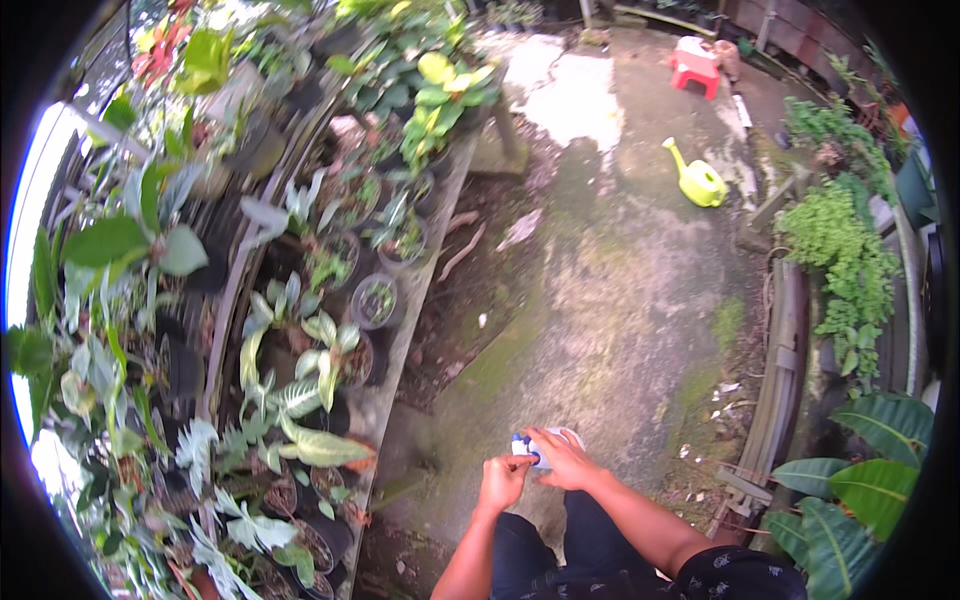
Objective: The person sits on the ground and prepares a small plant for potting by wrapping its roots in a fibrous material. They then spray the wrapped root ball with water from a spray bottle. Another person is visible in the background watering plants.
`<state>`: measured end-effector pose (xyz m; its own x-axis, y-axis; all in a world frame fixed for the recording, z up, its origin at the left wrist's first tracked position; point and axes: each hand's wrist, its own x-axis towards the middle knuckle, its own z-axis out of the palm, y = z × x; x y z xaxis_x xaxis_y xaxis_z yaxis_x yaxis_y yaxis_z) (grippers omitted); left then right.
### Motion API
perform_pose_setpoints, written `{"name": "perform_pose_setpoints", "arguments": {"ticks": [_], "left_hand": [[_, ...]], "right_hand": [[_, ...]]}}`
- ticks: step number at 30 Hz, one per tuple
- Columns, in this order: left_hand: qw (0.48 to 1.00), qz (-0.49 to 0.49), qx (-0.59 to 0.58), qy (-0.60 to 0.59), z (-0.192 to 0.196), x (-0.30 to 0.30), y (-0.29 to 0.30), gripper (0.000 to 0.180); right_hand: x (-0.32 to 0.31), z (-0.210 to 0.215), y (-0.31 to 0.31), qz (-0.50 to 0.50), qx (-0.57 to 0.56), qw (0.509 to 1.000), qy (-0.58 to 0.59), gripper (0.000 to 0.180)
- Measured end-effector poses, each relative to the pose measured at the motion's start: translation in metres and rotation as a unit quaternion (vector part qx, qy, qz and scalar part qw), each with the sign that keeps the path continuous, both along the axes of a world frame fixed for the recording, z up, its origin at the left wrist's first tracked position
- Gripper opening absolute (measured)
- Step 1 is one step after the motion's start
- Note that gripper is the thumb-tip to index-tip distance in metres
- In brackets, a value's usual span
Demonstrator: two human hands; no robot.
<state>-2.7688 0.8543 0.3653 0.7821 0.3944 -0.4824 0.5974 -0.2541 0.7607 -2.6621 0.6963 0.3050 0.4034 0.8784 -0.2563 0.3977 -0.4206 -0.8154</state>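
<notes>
In front of my legs I hold a small white container with dark blue parts (521, 448), which looks like a spray bottle. My right hand (563, 461) lies over its white body from the right, fingers curved round it and covering most of it. The fingertips of my left hand (503, 482) are pinched together at a blue part on its near left side. Between the two hands little of the bottle shows, so its exact shape cannot be made out.
Potted plants crowd a wooden bench (412, 330) and shelves on my left. Ahead, a yellow-green watering can (702, 185) and a red stool (694, 72) stand on the mossy concrete path (620, 270). Wooden planks (783, 360), ferns (838, 255) and broad leaves (850, 480) border the right.
</notes>
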Motion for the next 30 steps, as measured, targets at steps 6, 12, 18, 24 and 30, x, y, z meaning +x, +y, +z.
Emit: {"name": "perform_pose_setpoints", "arguments": {"ticks": [6, 12, 18, 24, 30], "left_hand": [[0.992, -0.066, -0.065, -0.087, 0.164, 0.231, -0.026, 0.021], [0.957, -0.220, -0.062, -0.178, 0.243, 0.449, -0.028, 0.023], [0.942, -0.228, -0.080, -0.232, 0.193, 0.694, 0.011, 0.049], [0.888, -0.406, -0.033, -0.214, 0.209, 0.886, 0.005, 0.079], [0.867, -0.419, 0.035, -0.268, 0.196, 1.114, 0.010, 0.089]], "right_hand": [[0.182, 0.153, -0.017, -0.259, 0.097, 0.936, -0.216, 0.081], [0.382, 0.179, -0.031, -0.392, 0.164, 0.857, -0.291, 0.046], [0.587, 0.212, -0.008, -0.520, 0.237, 0.776, -0.265, 0.023], [0.806, 0.258, -0.009, -0.643, 0.224, 0.727, -0.089, 0.020], [1.024, 0.259, 0.016, -0.649, 0.265, 0.703, -0.121, 0.027]]}}
